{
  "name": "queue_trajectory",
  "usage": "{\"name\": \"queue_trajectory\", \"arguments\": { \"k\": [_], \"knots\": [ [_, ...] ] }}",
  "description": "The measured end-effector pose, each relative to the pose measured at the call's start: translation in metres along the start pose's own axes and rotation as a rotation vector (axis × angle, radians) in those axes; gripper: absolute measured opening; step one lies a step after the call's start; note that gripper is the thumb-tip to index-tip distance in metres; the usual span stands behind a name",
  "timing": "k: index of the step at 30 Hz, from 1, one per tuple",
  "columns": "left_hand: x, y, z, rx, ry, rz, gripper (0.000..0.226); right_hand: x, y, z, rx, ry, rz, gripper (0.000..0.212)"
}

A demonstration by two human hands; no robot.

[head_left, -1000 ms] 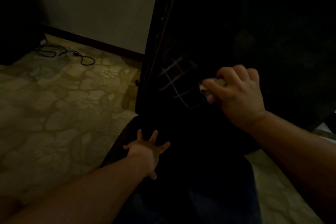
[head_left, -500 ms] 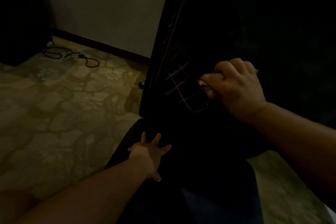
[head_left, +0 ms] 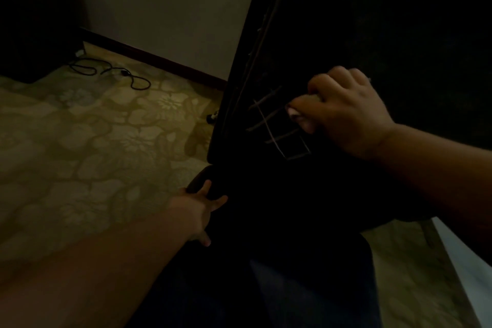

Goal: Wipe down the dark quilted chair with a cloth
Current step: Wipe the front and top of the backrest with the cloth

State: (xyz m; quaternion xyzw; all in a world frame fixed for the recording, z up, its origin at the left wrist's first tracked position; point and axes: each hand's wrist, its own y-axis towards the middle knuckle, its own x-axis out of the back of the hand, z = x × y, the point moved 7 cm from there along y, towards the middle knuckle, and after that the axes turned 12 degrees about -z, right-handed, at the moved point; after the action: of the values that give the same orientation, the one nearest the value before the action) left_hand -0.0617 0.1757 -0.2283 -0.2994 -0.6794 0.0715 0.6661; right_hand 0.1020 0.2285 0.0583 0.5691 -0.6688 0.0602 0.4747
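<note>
Chair first: its dark quilted back stands upright just in front of you, filling the right half of the view, with pale stitch lines showing only low on its left side. Your right hand is curled around a small pale cloth and presses it against the back just right of those stitch lines. Your left hand lies lower down with fingers spread at the rounded edge of the seat; whether it grips or only rests there, you cannot tell in this dim light. Expect the padding to give under pressure and the cloth to bunch, so keep it wadded in your fingers and push flat. The chair probably shifts when rubbed hard, so the seat edge looks the sensible place to steady it. A black cord lies on the patterned carpet, well apart.
</note>
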Motion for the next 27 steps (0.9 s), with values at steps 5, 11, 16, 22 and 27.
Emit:
{"name": "queue_trajectory", "arguments": {
  "k": [5, 11, 16, 22, 27],
  "knots": [
    [-0.01, 0.006, 0.001, 0.009, 0.023, -0.082, 0.119, -0.017, 0.07, 0.026, 0.02, -0.04, -0.118, 0.024],
    [-0.006, 0.01, 0.005, -0.015, -0.008, -0.033, 0.118, 0.003, 0.004, -0.011, 0.084, 0.073, 0.031, 0.035],
    [-0.006, 0.01, 0.001, -0.013, 0.025, -0.067, 0.116, -0.008, 0.014, -0.001, 0.066, 0.033, 0.061, 0.035],
    [-0.015, 0.014, 0.003, 0.009, 0.024, -0.083, 0.121, -0.031, 0.077, 0.051, 0.087, 0.067, -0.048, 0.03],
    [-0.009, 0.013, 0.001, -0.001, 0.019, -0.066, 0.118, -0.019, 0.026, 0.011, 0.061, 0.109, 0.033, 0.032]
  ]
}}
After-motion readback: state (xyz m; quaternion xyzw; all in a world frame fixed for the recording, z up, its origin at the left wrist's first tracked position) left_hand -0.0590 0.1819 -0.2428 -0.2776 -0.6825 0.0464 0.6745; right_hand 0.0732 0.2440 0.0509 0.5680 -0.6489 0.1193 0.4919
